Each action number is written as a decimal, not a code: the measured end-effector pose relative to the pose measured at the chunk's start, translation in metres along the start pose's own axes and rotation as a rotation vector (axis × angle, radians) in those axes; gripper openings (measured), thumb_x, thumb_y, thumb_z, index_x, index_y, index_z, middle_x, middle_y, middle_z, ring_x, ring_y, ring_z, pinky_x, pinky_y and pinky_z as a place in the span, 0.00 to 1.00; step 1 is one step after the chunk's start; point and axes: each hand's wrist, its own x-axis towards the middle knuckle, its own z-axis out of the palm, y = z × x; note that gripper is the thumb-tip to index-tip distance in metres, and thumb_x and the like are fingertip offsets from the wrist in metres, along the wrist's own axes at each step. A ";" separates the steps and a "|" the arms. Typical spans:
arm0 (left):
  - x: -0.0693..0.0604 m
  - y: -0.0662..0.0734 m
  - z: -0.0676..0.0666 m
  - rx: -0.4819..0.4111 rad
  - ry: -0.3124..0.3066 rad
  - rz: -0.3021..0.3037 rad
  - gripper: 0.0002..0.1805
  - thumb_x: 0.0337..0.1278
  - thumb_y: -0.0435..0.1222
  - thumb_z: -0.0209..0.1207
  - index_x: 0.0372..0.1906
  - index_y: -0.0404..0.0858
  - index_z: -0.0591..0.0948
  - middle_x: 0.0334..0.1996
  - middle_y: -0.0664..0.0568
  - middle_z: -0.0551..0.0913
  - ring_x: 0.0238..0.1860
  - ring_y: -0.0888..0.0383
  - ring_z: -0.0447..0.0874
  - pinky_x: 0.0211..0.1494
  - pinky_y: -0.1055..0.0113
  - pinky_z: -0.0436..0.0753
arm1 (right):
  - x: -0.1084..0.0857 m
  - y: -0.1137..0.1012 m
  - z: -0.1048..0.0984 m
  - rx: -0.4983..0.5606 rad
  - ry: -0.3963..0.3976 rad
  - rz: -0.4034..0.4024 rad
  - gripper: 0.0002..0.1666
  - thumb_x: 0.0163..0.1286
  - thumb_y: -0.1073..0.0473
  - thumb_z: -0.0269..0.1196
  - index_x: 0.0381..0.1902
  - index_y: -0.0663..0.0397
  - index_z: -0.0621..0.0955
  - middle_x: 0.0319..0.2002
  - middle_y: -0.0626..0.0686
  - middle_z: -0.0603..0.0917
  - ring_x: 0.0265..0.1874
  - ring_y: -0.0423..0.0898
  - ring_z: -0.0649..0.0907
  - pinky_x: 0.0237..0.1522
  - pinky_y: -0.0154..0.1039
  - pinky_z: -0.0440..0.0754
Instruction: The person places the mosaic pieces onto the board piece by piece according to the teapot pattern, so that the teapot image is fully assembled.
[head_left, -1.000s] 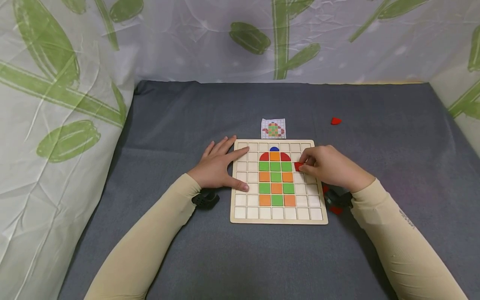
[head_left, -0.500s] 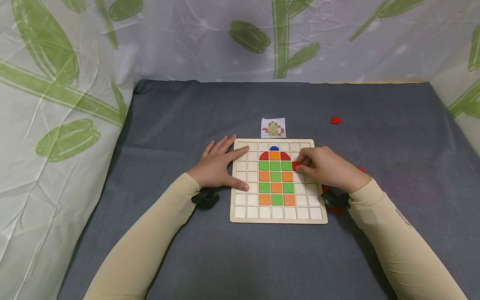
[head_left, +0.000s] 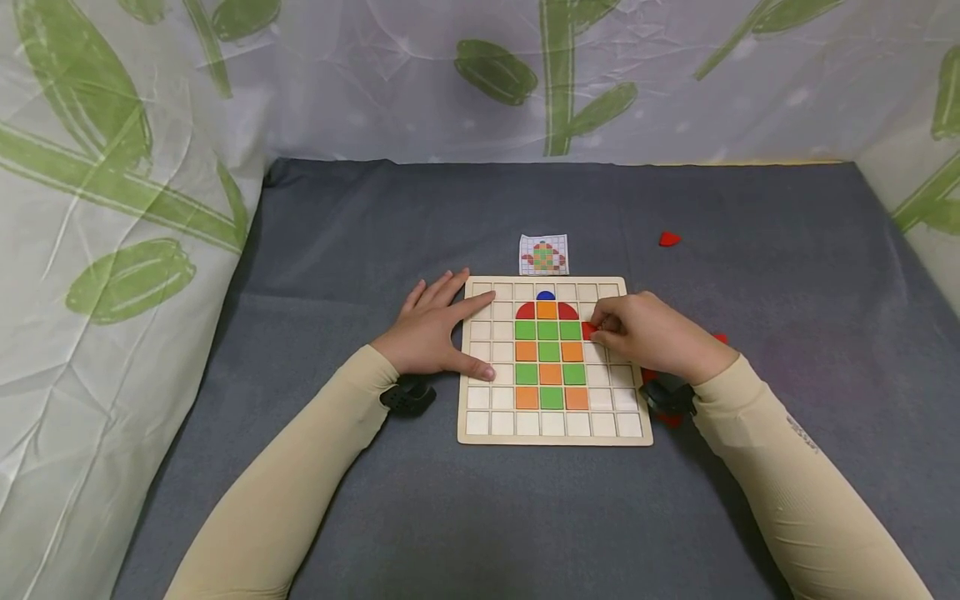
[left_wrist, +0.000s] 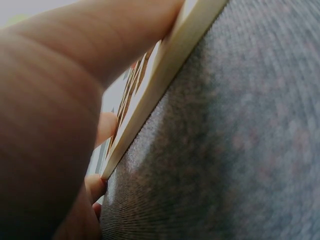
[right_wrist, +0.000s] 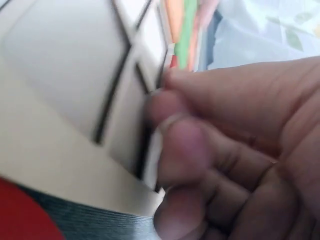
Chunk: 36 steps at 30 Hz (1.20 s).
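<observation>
Pinching a small red piece beside the top-right green square on a pale wooden gridded board, the right hand should align the edges before pressing; the spread-fingered left hand should brace the board's left side.

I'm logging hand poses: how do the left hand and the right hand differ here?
The left hand has its fingers spread at the left edge of the board; the right hand has its fingers curled.
The left hand grips no piece; the right hand pinches a red piece.
Both are bare.
</observation>
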 end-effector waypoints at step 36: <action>-0.001 0.002 -0.001 0.003 -0.007 0.002 0.65 0.41 0.70 0.75 0.85 0.60 0.56 0.87 0.50 0.37 0.86 0.47 0.30 0.84 0.43 0.29 | -0.011 0.005 -0.026 -0.037 -0.046 0.043 0.11 0.74 0.61 0.67 0.50 0.58 0.91 0.41 0.51 0.91 0.26 0.44 0.77 0.29 0.39 0.75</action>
